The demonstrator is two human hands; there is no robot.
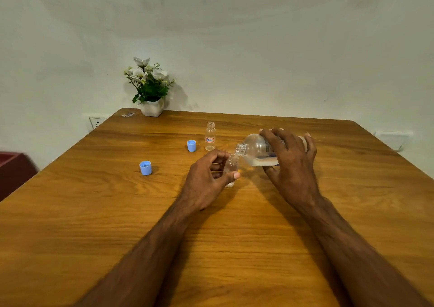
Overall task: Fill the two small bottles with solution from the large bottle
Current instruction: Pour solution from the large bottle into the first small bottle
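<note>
My right hand [290,163] grips the large clear bottle [256,150], tipped on its side with its open mouth pointing left and down; clear liquid lies along its lower side. Its mouth sits just above the neck of a small clear bottle [232,166], which stands on the wooden table [117,212] with my left hand [209,180] wrapped around it. A second small clear bottle [210,136] with a red label stands uncapped farther back. Two blue caps lie loose: one cap [191,146] beside that second bottle, the other cap [145,167] to the left.
A white pot of white flowers [151,88] stands at the table's far left corner against the wall. A wall socket [96,122] is left of the table, and a dark red object [14,173] lies beyond the left edge.
</note>
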